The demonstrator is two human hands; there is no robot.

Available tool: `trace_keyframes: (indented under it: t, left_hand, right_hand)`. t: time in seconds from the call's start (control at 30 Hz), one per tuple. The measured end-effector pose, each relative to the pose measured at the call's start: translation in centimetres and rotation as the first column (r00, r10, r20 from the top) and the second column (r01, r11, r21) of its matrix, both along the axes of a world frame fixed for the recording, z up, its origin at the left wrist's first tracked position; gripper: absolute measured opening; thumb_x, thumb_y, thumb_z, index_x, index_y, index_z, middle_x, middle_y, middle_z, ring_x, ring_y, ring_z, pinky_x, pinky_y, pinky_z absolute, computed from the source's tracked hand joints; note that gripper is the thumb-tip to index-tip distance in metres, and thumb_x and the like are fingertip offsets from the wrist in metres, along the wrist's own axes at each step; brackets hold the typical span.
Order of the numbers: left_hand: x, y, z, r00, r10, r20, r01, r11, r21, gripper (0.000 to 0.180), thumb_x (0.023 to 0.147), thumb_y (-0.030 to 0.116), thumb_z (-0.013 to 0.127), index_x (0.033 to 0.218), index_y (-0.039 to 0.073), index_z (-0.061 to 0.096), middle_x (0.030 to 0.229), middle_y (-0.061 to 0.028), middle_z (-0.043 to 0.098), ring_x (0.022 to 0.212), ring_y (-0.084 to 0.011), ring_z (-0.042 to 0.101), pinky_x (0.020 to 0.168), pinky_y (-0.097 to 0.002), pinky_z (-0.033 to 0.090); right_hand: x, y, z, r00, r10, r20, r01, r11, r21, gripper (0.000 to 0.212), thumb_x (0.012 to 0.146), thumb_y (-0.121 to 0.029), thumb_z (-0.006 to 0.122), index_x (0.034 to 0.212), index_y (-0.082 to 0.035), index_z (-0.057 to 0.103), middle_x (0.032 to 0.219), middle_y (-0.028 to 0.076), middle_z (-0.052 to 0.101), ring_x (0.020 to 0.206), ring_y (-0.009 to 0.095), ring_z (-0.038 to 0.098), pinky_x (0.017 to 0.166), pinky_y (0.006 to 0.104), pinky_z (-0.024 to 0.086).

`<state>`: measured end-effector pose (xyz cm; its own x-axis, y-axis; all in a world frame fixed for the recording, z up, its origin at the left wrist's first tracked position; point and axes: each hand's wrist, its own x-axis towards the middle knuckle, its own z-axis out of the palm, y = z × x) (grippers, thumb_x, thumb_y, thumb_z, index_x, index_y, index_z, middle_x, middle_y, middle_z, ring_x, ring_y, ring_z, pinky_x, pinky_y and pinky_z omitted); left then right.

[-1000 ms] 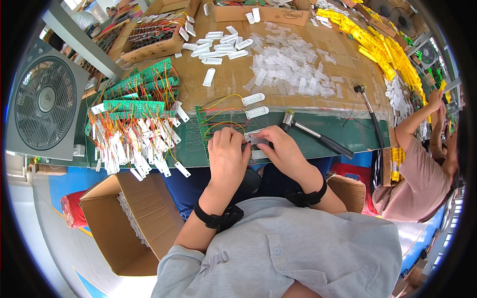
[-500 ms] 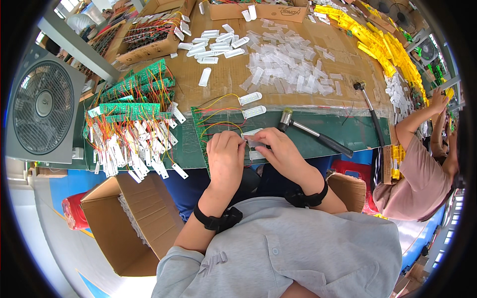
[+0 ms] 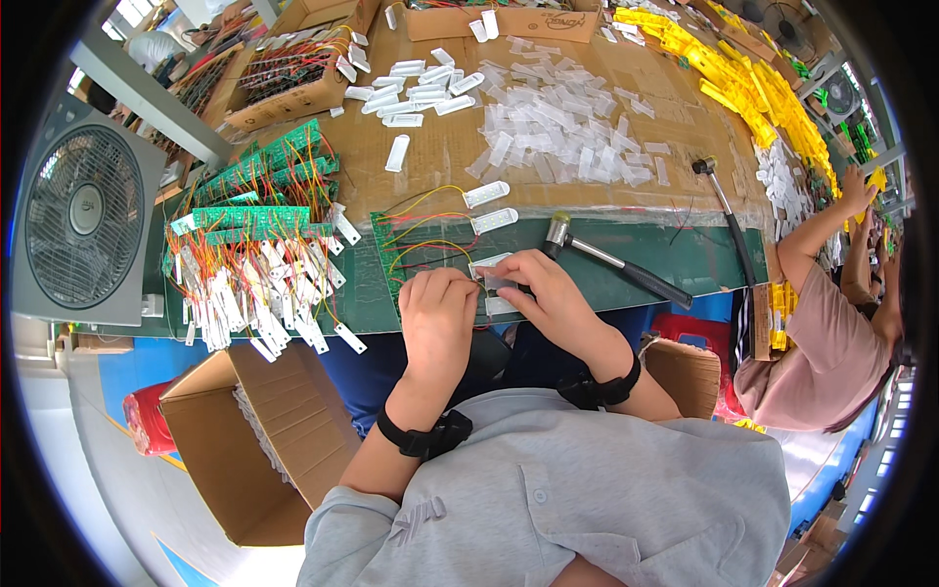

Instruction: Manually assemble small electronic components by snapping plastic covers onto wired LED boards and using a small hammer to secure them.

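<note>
While right hand (image 3: pixel 551 298) pinches clear strip (image 3: pixel 497 282), likely to steady it, left hand (image 3: pixel 437 318) sits alongside. Left grip: can't tell.

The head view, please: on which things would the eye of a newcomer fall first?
Probably first on the long yellow heap at the upper right, the brightest colour here. Next may come the stacked green boards at left, and the grey fan at the left edge. Near the middle, the left hand and right hand are close together.
</note>
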<state>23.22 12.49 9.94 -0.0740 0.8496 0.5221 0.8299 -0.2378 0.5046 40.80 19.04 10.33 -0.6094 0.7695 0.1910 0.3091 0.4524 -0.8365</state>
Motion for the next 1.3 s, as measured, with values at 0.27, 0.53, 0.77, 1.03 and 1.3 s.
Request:
trace_keyframes:
  t: [0.27, 0.53, 0.77, 1.03, 1.3]
  left_hand:
    - [-0.2, 0.1, 0.9, 1.0, -0.015, -0.003, 0.015, 1.0, -0.017, 0.012, 0.077, 0.001, 0.076, 0.085, 0.006, 0.069, 0.092, -0.0043, 0.065, 0.089, -0.0264, 0.061, 0.083, -0.0384, 0.045]
    - [-1.8, 1.5, 1.2, 0.987, -0.087, 0.134, 0.109, 0.981, -0.163, 0.033, 0.076, 0.001, 0.077, 0.108, 0.001, 0.066, 0.104, -0.0151, 0.069, 0.104, -0.0353, 0.063, 0.092, -0.0448, 0.048]
    - [-1.7, 1.5, 1.3, 0.986, -0.103, 0.134, 0.12, 0.985, -0.121, 0.039, 0.075, 0.0, 0.078, 0.112, 0.002, 0.067, 0.107, -0.0143, 0.069, 0.105, -0.0341, 0.063, 0.092, -0.0443, 0.048]
    - [-1.4, 1.4, 1.3, 0.989, -0.089, 0.121, 0.108, 0.981, -0.162, 0.04, 0.074, 0.0, 0.079, 0.113, 0.004, 0.068, 0.105, -0.0137, 0.069, 0.104, -0.0331, 0.064, 0.092, -0.0439, 0.048]
    - [-1.5, 1.3, 1.2, 0.988, -0.066, 0.14, 0.091, 0.979, -0.183, 0.041, 0.074, 0.0, 0.078, 0.114, 0.004, 0.068, 0.106, -0.0141, 0.069, 0.104, -0.0333, 0.064, 0.093, -0.0437, 0.048]
  right_hand:
    - [0.0, 0.0, -0.1, 0.999, -0.009, -0.035, 0.008, 0.999, -0.033, 0.026, 0.09, -0.003, 0.068, 0.114, 0.0, 0.058, 0.109, 0.017, 0.061, 0.101, 0.035, 0.064, 0.086, 0.0407, 0.054]
    - [0.0, 0.0, -0.1, 0.999, 0.0, -0.051, -0.002, 0.999, -0.032, 0.026, 0.089, -0.003, 0.069, 0.113, -0.001, 0.059, 0.108, 0.016, 0.061, 0.102, 0.035, 0.063, 0.086, 0.0408, 0.054]
    - [0.2, 0.0, 0.0, 1.0, 0.026, -0.013, -0.027, 0.997, -0.073, 0.024, 0.094, -0.001, 0.064, 0.117, 0.0, 0.057, 0.115, 0.015, 0.057, 0.108, 0.029, 0.063, 0.092, 0.0369, 0.054]
    - [0.2, 0.0, 0.2, 1.0, 0.027, -0.002, -0.027, 0.998, -0.049, 0.026, 0.093, -0.001, 0.065, 0.118, -0.001, 0.057, 0.115, 0.015, 0.057, 0.107, 0.03, 0.063, 0.091, 0.0362, 0.054]
    - [-0.2, 0.1, 1.0, 1.0, -0.006, 0.004, 0.006, 1.0, 0.017, 0.025, 0.09, -0.003, 0.069, 0.113, -0.003, 0.06, 0.108, 0.015, 0.063, 0.098, 0.035, 0.064, 0.083, 0.0406, 0.054]
